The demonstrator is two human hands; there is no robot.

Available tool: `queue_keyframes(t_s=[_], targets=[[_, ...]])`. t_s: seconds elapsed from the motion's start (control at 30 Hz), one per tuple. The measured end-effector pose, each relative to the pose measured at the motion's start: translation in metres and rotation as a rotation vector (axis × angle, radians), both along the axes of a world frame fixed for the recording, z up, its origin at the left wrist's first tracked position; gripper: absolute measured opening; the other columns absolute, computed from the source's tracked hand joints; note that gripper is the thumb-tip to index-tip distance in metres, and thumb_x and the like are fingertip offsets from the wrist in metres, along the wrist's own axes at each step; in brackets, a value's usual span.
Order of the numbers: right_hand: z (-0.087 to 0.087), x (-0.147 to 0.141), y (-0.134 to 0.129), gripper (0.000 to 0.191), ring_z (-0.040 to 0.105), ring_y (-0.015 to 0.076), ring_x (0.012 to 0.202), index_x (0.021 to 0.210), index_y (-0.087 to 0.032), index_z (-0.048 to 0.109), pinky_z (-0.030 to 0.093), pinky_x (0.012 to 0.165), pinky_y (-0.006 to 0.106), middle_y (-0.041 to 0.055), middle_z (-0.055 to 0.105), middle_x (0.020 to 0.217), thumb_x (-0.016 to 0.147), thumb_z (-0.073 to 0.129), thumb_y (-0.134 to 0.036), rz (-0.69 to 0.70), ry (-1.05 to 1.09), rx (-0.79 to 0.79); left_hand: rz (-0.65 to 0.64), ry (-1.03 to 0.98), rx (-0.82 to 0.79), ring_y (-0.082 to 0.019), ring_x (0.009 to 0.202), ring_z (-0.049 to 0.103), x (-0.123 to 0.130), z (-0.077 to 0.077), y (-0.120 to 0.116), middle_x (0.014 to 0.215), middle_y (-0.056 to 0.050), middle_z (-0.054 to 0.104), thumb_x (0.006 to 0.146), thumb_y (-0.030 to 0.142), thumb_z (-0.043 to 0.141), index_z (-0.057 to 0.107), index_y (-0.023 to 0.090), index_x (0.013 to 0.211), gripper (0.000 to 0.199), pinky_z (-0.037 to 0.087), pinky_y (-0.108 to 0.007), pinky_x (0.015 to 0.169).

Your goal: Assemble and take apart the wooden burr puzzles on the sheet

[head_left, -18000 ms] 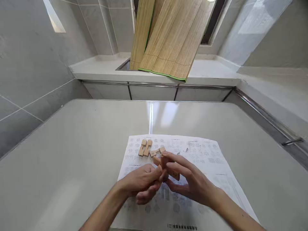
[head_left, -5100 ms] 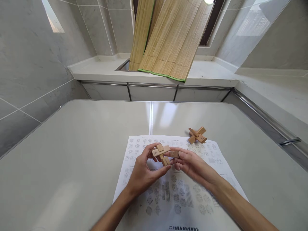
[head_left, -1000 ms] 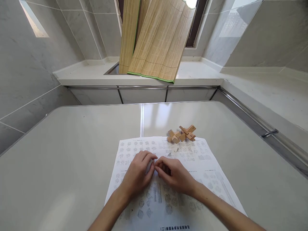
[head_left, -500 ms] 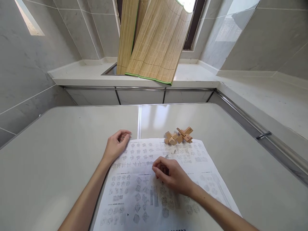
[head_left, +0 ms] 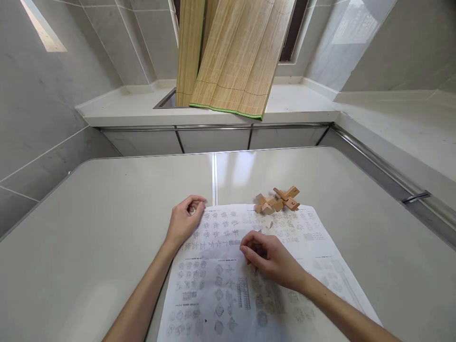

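A large white sheet of printed diagrams (head_left: pixel 199 285) lies on the table. My left hand (head_left: pixel 184 221) rests at its upper left edge, fingers curled in toward the thumb and nothing showing between them. Over the middle of the sheet is my right hand (head_left: pixel 274 259), its fingers loosely curled against the thumb, also with nothing visible in it. Beyond the right hand, at the sheet's top edge, sit interlocking wooden puzzle pieces (head_left: pixel 267 204). Beside them, a crossed cluster of wooden puzzle pieces (head_left: pixel 288 197) bears small dark marks. Neither hand touches the wood.
The pale table (head_left: pixel 89 237) has a seam (head_left: pixel 214 175) running away from me. Behind it is a white ledge (head_left: pixel 302 102), with a bamboo blind (head_left: pixel 238 61) hanging down over it. A metal rail (head_left: pixel 384 164) runs along the right side. Grey tiled walls surround the table.
The whole view has shifted, so everything appears farther right. Both hands keep about the same pose and place on the sheet, and the wooden pieces stay put.
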State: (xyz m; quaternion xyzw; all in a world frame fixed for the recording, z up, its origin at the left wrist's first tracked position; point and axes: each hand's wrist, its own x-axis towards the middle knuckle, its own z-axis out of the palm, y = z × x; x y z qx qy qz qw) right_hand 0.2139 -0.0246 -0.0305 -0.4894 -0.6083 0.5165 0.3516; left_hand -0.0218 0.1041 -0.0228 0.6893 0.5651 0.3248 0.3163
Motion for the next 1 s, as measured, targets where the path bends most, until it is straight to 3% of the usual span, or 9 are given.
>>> queue_keyframes(t_s=[1.0], targets=[[0.0045,0.0063,-0.0032,0.036,0.057,0.0126,0.057,0.091,-0.02,0.062,0.046,0.055,0.025,-0.0007,0.064,0.07,0.096,0.06,-0.056,-0.023,0.08,-0.065,-0.024,0.003,0.031,-0.016,0.07,0.056,0.0015,-0.0004,-0.0024,0.076,0.0,0.067,0.088,0.039,0.058,0.075,0.022,0.098,0.026,0.047,-0.027,0.07]])
